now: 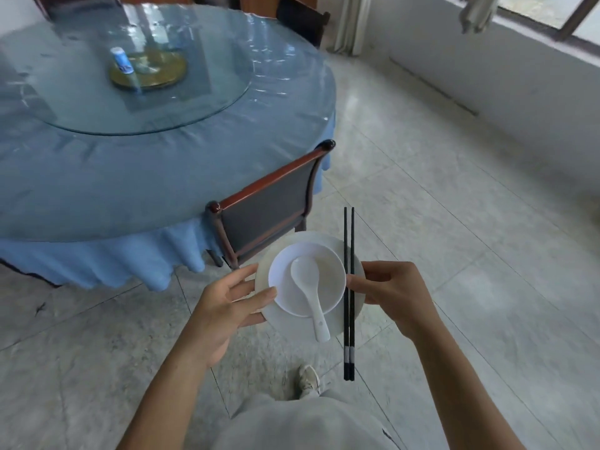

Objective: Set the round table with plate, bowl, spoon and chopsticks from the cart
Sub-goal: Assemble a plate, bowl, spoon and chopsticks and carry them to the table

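White place setting carried in both hands toward the blue-covered round counter point(97, 177).

Left hand point(227, 306) grips the plate point(282, 315) at its left rim, thumb on top; right hand point(389, 293) grips the right rim and pins the black chopsticks point(349, 287) against it with the thumb. On the plate sits the bowl point(331, 277), and the spoon point(308, 290) lies in it with its handle pointing back toward the person. The chopsticks' long axis runs away from the body, overhanging the plate at both ends. The counter lies ahead and to the left, beyond a chair point(269, 206), so the left hand is nearer; the setting probably lands beside that chair.
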A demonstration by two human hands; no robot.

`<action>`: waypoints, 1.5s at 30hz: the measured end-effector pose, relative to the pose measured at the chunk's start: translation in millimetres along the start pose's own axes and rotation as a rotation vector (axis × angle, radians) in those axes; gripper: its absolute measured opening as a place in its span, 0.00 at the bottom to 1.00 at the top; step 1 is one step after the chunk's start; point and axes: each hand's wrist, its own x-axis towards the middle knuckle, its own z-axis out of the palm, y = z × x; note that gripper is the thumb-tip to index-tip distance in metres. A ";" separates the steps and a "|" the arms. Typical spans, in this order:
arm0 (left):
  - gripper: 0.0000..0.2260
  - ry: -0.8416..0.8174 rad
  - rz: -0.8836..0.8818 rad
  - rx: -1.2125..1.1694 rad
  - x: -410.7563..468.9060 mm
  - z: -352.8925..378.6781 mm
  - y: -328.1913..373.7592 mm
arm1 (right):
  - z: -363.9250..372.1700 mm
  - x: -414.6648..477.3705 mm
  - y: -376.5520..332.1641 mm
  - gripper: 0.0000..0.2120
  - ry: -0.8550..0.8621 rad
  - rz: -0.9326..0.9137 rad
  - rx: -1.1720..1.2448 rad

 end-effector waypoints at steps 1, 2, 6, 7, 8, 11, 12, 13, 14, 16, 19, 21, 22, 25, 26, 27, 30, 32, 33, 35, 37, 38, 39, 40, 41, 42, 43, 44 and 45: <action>0.33 0.012 0.007 -0.008 4.8 3.3 3.6 | -3.2 11.3 -4.0 0.09 -0.016 -0.003 -0.006; 0.33 0.023 0.015 -0.019 9.1 6.3 7.0 | -5.3 21.8 -7.8 0.10 -0.026 -0.006 -0.013; 0.32 0.109 0.025 -0.072 40.5 16.1 23.5 | -14.9 76.6 -25.8 0.09 -0.100 -0.023 -0.038; 0.31 0.115 0.027 -0.079 48.3 16.4 28.1 | -15.7 89.4 -29.6 0.09 -0.115 -0.029 -0.043; 0.29 0.119 0.030 -0.080 56.6 15.3 32.2 | -15.8 102.8 -33.2 0.09 -0.129 -0.034 -0.049; 0.28 0.162 0.033 -0.112 81.8 9.5 44.0 | -10.9 145.0 -45.4 0.09 -0.161 -0.039 -0.077; 0.29 0.189 0.032 -0.132 91.9 5.9 47.5 | -7.9 159.6 -50.6 0.09 -0.174 -0.042 -0.082; 0.31 0.212 0.030 -0.149 103.1 1.0 51.5 | -3.7 175.0 -55.9 0.09 -0.189 -0.047 -0.086; 0.32 0.228 0.031 -0.163 115.2 -4.4 56.4 | 1.3 190.9 -61.1 0.08 -0.202 -0.052 -0.088; 0.34 0.263 0.042 -0.191 141.3 -15.3 66.8 | 12.4 222.8 -71.7 0.08 -0.209 -0.065 -0.092; 0.32 0.324 0.062 -0.223 181.7 -34.7 84.4 | 31.7 272.8 -89.0 0.10 -0.209 -0.088 -0.108; 0.28 0.308 0.090 -0.234 207.5 -49.8 97.7 | 43.6 305.0 -103.8 0.10 -0.223 -0.098 -0.105; 0.27 0.299 0.095 -0.234 219.1 -57.0 105.1 | 49.1 321.0 -111.7 0.09 -0.235 -0.098 -0.108; 0.26 0.305 0.088 -0.257 250.4 -76.2 125.3 | 64.1 365.8 -137.6 0.07 -0.269 -0.090 -0.117; 0.25 0.316 0.093 -0.270 260.8 -82.0 131.2 | 69.0 380.4 -145.7 0.06 -0.289 -0.086 -0.131; 0.24 0.330 0.097 -0.275 270.6 -87.2 137.2 | 73.5 395.1 -152.4 0.06 -0.312 -0.074 -0.150; 0.25 0.372 0.088 -0.294 297.1 -98.0 150.0 | 88.7 436.5 -166.2 0.06 -0.368 -0.016 -0.163; 0.25 0.417 0.084 -0.328 313.2 -103.4 154.8 | 99.4 464.2 -169.1 0.08 -0.376 -0.046 -0.202; 0.24 0.436 0.082 -0.338 321.6 -106.0 155.9 | 104.8 477.7 -170.3 0.09 -0.390 -0.061 -0.212; 0.23 0.478 0.066 -0.361 339.3 -110.9 156.7 | 115.7 504.5 -171.7 0.09 -0.438 -0.064 -0.223; 0.22 0.546 0.051 -0.389 359.2 -116.7 153.3 | 127.8 534.1 -168.1 0.10 -0.479 -0.047 -0.248; 0.22 0.582 0.040 -0.393 370.1 -119.8 150.9 | 134.5 549.3 -165.3 0.10 -0.491 -0.035 -0.260; 0.21 0.615 0.025 -0.394 380.6 -123.0 148.7 | 141.8 564.2 -162.8 0.10 -0.499 -0.024 -0.277; 0.21 0.650 0.009 -0.396 390.4 -126.8 145.9 | 149.5 578.4 -160.7 0.10 -0.512 -0.012 -0.296; 0.22 0.680 -0.001 -0.404 399.6 -131.0 142.2 | 157.3 591.9 -158.4 0.10 -0.535 -0.001 -0.309; 0.23 0.704 -0.009 -0.413 408.9 -134.8 138.2 | 164.1 604.7 -155.8 0.09 -0.563 0.015 -0.311; 0.24 0.724 -0.019 -0.422 418.3 -138.8 134.4 | 170.9 617.2 -152.9 0.09 -0.592 0.032 -0.311; 0.24 0.742 -0.030 -0.428 427.6 -143.5 130.9 | 178.3 629.2 -149.7 0.08 -0.613 0.048 -0.317; 0.24 0.761 -0.043 -0.433 436.1 -148.6 127.5 | 185.9 640.1 -145.9 0.08 -0.624 0.059 -0.338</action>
